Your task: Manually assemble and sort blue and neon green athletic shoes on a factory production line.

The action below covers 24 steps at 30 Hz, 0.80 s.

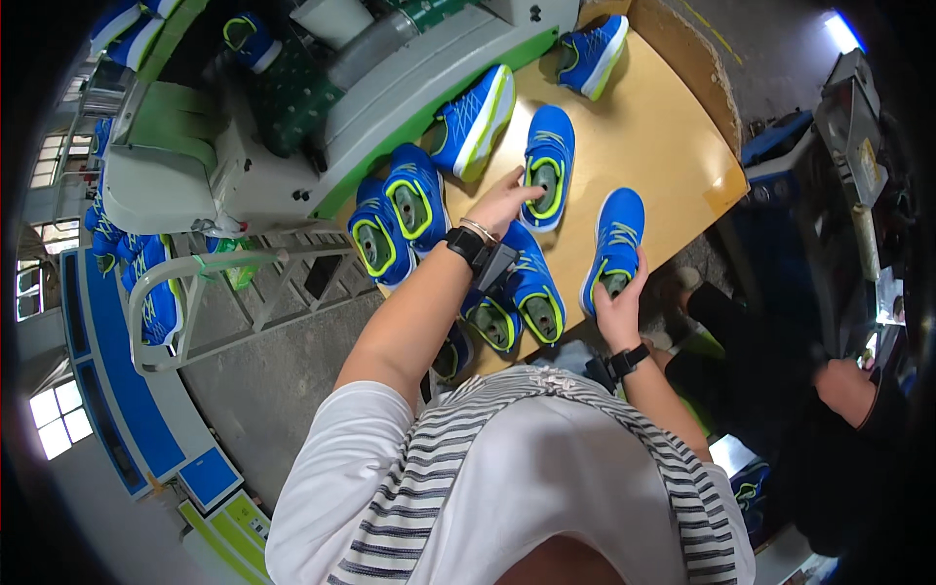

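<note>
Under the left hand (502, 203) lies a blue shoe with a lime-edged collar (547, 166), sole down on the tan counter (673, 146); the fingers rest spread on the collar rim, touching it but not closed around it. The right hand (616, 307) is closed on the heel of a second blue shoe (618, 242), which sits near the counter's edge just ahead of that hand. Between the two hands, and close against the left wrist, a pair of like shoes (517, 297) lies at the near edge, partly overhanging it as far as I can tell. Further left of the left hand two more shoes (395, 219) crowd against the green-trimmed machine (390, 107).

The likely trouble is at the near edge: the left forearm crosses right over the pair there, so a sweep of the wrist or its watch strap could nudge one off to the floor. The shoe in the right hand is also close to the edge, so a loose grip on the heel could let it tip off. A light fingertip touch on the collar could also merely skid that shoe into its neighbours.
</note>
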Motion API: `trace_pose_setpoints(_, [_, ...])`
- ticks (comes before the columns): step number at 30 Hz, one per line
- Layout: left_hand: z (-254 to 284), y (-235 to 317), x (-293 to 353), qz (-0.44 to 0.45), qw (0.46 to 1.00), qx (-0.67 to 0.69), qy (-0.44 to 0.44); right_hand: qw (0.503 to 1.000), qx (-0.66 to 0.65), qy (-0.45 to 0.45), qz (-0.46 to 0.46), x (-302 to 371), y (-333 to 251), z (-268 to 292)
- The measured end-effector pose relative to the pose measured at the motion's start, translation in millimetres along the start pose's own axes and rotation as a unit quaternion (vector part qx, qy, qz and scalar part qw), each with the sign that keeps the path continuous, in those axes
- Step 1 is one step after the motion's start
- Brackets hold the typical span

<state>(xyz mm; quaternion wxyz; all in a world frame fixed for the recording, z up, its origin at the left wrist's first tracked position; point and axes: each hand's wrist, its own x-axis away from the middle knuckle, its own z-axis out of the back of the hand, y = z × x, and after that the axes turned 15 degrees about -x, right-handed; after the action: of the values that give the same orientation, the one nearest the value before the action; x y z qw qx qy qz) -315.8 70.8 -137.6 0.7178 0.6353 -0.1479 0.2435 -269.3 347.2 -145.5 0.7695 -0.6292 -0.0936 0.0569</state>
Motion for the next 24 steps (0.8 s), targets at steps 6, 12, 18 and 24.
trace_pose_setpoints(6, [8.2, -15.1, -5.2, -0.004, 0.958, 0.204, 0.203, 0.999, -0.038, -0.005, -0.015, -4.3, -4.9, -6.3])
trace_pose_setpoints(12, [-33.6, -2.8, -23.3, -0.044, 0.971, -0.090, 0.219, 0.997, -0.059, 0.030, -0.044, 1.6, -21.4, -12.9])
trace_pose_setpoints(18, [-51.3, 2.1, -13.8, 0.010, 0.973, -0.176, 0.147, 0.998, -0.048, 0.033, -0.029, 2.5, -4.2, -10.6])
trace_pose_setpoints(24, [11.1, 21.2, -13.1, -0.035, 0.894, -0.265, 0.360, 0.998, -0.035, 0.033, -0.036, 6.7, -6.6, -9.0])
